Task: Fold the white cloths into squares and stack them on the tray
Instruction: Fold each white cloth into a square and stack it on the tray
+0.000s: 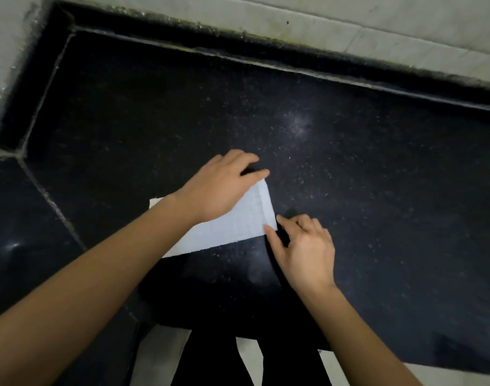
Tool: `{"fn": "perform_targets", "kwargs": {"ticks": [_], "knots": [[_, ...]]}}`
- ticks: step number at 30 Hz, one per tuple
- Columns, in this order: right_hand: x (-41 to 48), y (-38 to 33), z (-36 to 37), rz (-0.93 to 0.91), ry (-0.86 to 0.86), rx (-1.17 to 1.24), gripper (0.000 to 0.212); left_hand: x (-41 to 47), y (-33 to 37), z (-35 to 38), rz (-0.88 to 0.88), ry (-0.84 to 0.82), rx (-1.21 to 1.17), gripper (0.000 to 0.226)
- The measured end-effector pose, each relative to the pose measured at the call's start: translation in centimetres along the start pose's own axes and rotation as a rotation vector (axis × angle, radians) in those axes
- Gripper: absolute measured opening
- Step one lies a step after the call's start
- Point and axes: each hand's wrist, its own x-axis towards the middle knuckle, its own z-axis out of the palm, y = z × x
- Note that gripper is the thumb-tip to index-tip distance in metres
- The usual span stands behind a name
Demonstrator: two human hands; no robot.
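A white cloth [232, 227] lies folded into a long strip on the black speckled counter [349, 168]. My left hand [218, 188] lies over its far part, with thumb and forefinger at the far right corner of the strip. My right hand [302, 249] is at the near right corner, its thumb and forefinger pinching the cloth's edge there. The left end of the cloth shows past my left forearm. No tray is in view.
The counter meets a pale tiled wall [321, 26] along the back and left, with a raised dark rim [182, 48]. A seam [48, 199] crosses the counter at the left. The counter's near edge [405, 360] runs below my arms, with dark trousers [210, 360] underneath.
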Motion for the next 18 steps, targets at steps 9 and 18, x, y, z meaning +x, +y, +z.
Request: {"fn": "perform_targets", "kwargs": {"ticks": [9, 18], "knots": [[3.2, -0.2, -2.2, 0.337, -0.44, 0.366, 0.009, 2.7, 1.1, -1.1, 0.136, -0.311, 0.245, 0.042], [10.7, -0.3, -12.5, -0.159, 0.097, 0.539, 0.017, 1.9, 0.5, -11.8, -0.121, 0.428, -0.165, 0.019]]}}
